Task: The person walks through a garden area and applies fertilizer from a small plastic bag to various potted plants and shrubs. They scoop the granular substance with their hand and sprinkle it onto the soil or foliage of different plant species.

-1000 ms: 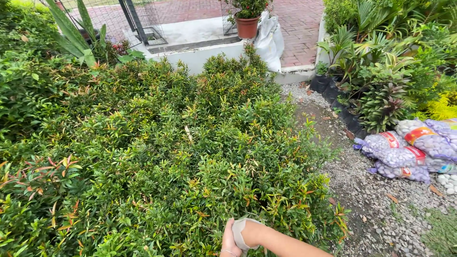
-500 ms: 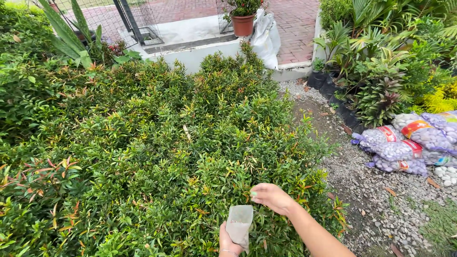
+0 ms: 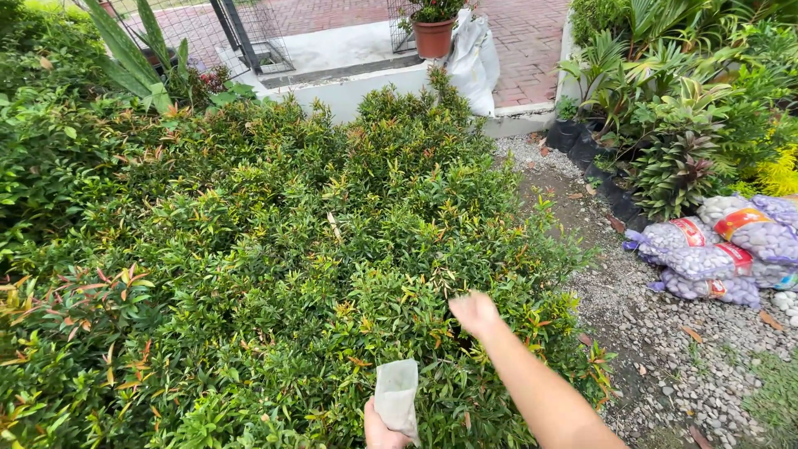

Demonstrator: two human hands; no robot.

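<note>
My left hand [image 3: 378, 428] shows at the bottom edge, gripping a small translucent plastic bag [image 3: 396, 397] held upright with its mouth open. My right hand [image 3: 474, 314] reaches forward from the lower right. It hovers just above the top of a dense green shrub bed [image 3: 274, 249] with reddish leaf tips. Its fingers look curled closed and are motion-blurred; anything inside them is hidden.
A gravel strip [image 3: 665, 333] runs along the right of the shrubs. Several sacks of pebbles [image 3: 715, 249] lie on it beside tropical plants [image 3: 682, 125]. At the back stand a low concrete ledge [image 3: 357, 83], a terracotta pot [image 3: 434, 37], a white sack [image 3: 474, 58] and a wire fence [image 3: 249, 33].
My right hand left the bag's mouth and moved forward over the shrubs. My left hand keeps the bag upright near the bottom edge.
</note>
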